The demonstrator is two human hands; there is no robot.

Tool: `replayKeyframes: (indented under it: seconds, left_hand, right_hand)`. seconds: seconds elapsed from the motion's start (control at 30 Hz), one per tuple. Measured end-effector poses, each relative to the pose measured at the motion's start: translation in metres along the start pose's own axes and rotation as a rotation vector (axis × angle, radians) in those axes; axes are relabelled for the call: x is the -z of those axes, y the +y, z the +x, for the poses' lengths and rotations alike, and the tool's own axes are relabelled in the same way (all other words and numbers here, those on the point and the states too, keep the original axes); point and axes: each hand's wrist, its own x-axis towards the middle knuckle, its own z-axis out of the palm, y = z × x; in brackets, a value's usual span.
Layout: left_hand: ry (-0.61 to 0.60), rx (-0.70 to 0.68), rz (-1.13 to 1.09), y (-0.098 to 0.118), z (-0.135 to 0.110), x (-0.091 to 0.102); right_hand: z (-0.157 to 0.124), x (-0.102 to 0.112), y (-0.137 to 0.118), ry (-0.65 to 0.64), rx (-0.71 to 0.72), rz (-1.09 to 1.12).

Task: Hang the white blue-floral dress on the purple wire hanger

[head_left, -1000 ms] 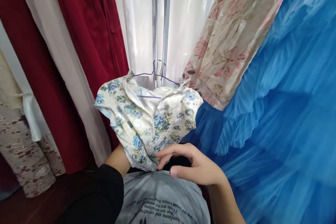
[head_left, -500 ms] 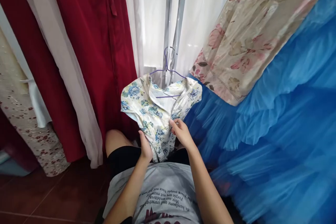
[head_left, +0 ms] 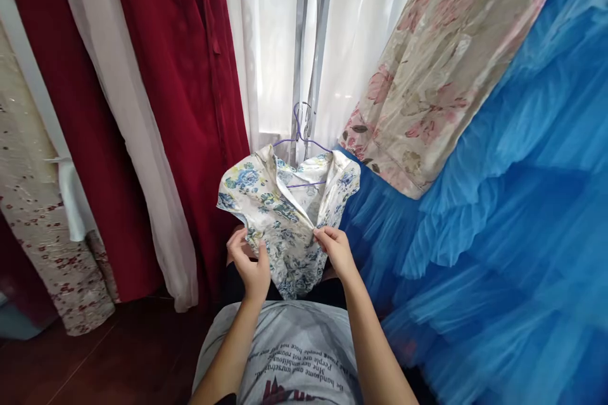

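Note:
A white short-sleeved blouse with blue flowers hangs on a purple wire hanger in front of my lap. My right hand pinches the front edge of the blouse at the bottom of the V-shaped collar, thumb and fingers closed on the cloth. At the left side of the blouse, below its sleeve, my left hand has thumb and fingers apart, the thumb by the front of the cloth. The lower part of the blouse bunches over my lap.
Dark red drapes and a pale pink length of cloth hang on the left. To the right are a beige floral garment and a ruffled blue tulle skirt. Grey metal poles rise behind the hanger before white cloth.
My left hand has moved up and left along the blouse's side, its fingers now showing apart. My right hand has shifted slightly down to the collar's point. The collar opening looks straighter.

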Motion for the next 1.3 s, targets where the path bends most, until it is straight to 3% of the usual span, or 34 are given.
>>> replayKeyframes:
  seconds: [0.07, 0.13, 0.2, 0.3, 0.4, 0.6, 0.7, 0.77, 0.87, 0.93, 1.0, 1.13, 1.3]
  left_hand:
    - [-0.215, -0.091, -0.039, 0.015, -0.005, -0.011]
    - [-0.453, -0.074, -0.078, 0.028, -0.014, -0.024]
    - [-0.569, -0.016, -0.085, 0.036, -0.02, -0.034]
    - [-0.635, 0.009, -0.068, 0.036, -0.019, -0.034]
    - [-0.702, 0.006, -0.047, 0.03, -0.008, -0.023]
    - [-0.788, 0.016, 0.012, 0.018, -0.008, -0.006]
    - [-0.82, 0.074, -0.028, 0.01, -0.023, -0.006]
    - [-0.777, 0.141, -0.059, 0.006, -0.031, -0.011]
    - [-0.755, 0.167, -0.076, 0.005, -0.036, -0.018]
    - [-0.777, 0.152, -0.087, 0.007, -0.037, -0.019]
    - [-0.794, 0.15, -0.1, 0.009, -0.038, -0.018]
    - [-0.792, 0.184, -0.102, 0.01, -0.039, -0.012]
    - [-0.804, 0.197, -0.153, 0.013, -0.038, -0.01]
  right_hand:
    - [-0.006, -0.003, -0.008, -0.071, 0.02, -0.037]
    - [-0.012, -0.008, -0.016, -0.172, 0.052, -0.07]
    - [-0.014, -0.009, -0.021, -0.262, 0.072, -0.103]
    - [-0.004, -0.005, -0.029, -0.251, 0.144, -0.25]
    - [0.033, -0.003, -0.049, -0.154, 0.281, -0.52]
    - [0.13, -0.013, -0.141, -0.088, 0.432, -0.979]
    - [0.147, -0.008, -0.185, 0.087, 0.454, -0.972]
    - [0.14, -0.003, -0.199, 0.106, 0.502, -0.946]
    - [0.118, 0.0, -0.191, -0.086, 0.541, -0.99]
    - [0.106, -0.003, -0.169, -0.245, 0.492, -1.084]
    - [0.101, -0.004, -0.142, -0.325, 0.429, -1.189]
    - [0.104, 0.002, -0.108, -0.335, 0.464, -1.201]
    - [0.108, 0.018, -0.104, -0.31, 0.631, -1.082]
